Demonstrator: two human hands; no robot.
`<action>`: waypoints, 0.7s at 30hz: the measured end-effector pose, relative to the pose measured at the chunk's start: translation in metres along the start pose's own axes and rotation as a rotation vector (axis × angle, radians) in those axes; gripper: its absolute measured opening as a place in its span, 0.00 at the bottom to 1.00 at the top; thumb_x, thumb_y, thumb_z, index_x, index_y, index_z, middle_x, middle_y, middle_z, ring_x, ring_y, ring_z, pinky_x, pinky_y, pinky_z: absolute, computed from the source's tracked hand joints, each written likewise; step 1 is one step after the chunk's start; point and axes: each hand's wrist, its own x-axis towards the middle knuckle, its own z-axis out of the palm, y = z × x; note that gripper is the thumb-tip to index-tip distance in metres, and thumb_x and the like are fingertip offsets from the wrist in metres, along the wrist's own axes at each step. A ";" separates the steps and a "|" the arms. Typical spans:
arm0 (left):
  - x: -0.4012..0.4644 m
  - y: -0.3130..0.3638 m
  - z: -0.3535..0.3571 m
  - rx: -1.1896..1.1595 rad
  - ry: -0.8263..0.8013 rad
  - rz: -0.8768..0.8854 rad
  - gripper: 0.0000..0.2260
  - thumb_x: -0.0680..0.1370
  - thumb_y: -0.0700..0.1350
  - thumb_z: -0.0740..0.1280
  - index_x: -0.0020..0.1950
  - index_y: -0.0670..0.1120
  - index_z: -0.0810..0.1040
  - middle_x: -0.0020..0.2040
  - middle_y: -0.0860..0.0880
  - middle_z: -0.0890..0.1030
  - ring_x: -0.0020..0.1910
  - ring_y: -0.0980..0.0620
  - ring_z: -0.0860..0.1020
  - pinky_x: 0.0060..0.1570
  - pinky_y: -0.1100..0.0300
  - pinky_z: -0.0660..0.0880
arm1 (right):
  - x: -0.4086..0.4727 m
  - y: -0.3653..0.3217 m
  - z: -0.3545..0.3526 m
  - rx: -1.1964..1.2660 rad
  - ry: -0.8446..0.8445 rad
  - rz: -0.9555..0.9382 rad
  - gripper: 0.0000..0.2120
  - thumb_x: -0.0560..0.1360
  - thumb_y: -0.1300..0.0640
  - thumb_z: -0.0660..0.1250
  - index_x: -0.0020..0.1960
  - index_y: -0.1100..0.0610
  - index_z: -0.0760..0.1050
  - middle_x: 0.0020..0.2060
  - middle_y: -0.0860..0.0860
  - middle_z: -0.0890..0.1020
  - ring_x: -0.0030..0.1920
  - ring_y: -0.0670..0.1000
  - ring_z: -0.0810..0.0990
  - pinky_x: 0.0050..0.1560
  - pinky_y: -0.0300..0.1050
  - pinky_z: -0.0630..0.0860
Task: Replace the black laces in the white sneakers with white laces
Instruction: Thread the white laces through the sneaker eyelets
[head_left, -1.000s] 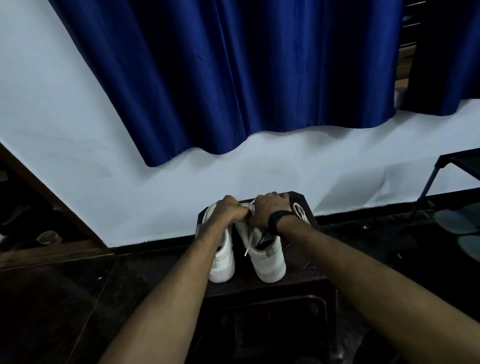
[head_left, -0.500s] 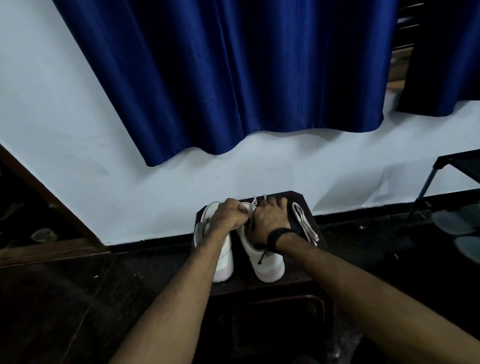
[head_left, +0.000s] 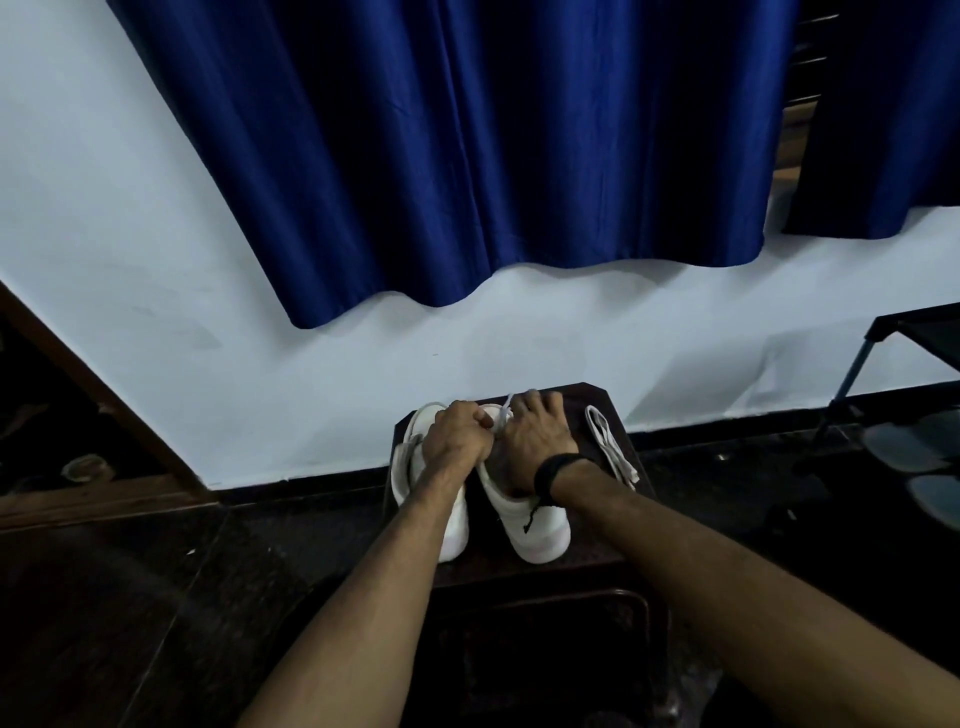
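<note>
Two white sneakers stand side by side on a dark stool (head_left: 597, 564). The left sneaker (head_left: 449, 525) lies under my left forearm. Over the laced top of the right sneaker (head_left: 535, 525) my left hand (head_left: 457, 434) pinches a white lace (head_left: 503, 413). My right hand (head_left: 537, 441) holds the same lace at the shoe's far end, fingers curled; a lace end sticks up between the hands. A spare bundled white lace (head_left: 610, 447) lies on the stool to the right. A black string hangs from my right wristband.
The stool stands against a pale wall (head_left: 260, 364) under a blue curtain (head_left: 467, 156). A dark metal rack (head_left: 883, 374) with grey footwear (head_left: 904, 444) is at the right. A wooden door frame (head_left: 78, 379) runs along the left.
Both hands have shifted toward the far end of the right sneaker. The lace end that hung down over the shoe's toe side now sticks up between the hands.
</note>
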 end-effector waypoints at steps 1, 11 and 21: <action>0.001 -0.003 0.001 -0.004 -0.001 -0.001 0.09 0.73 0.44 0.66 0.48 0.55 0.82 0.55 0.49 0.83 0.58 0.46 0.79 0.55 0.53 0.77 | -0.001 0.003 -0.008 0.081 -0.040 0.035 0.20 0.77 0.48 0.56 0.63 0.55 0.75 0.63 0.57 0.71 0.66 0.59 0.63 0.64 0.58 0.57; 0.010 0.007 0.005 0.146 -0.040 0.031 0.13 0.72 0.52 0.70 0.55 0.52 0.82 0.59 0.45 0.81 0.59 0.43 0.79 0.58 0.50 0.77 | 0.064 0.080 -0.064 1.415 -0.077 0.529 0.12 0.80 0.53 0.62 0.47 0.62 0.74 0.43 0.57 0.77 0.39 0.54 0.76 0.43 0.45 0.71; 0.034 0.010 -0.013 -0.380 -0.168 -0.214 0.09 0.72 0.45 0.74 0.36 0.42 0.79 0.31 0.45 0.79 0.26 0.50 0.72 0.27 0.63 0.64 | -0.003 0.023 -0.007 0.445 0.029 0.043 0.12 0.70 0.49 0.68 0.54 0.47 0.81 0.54 0.52 0.81 0.59 0.56 0.77 0.60 0.50 0.70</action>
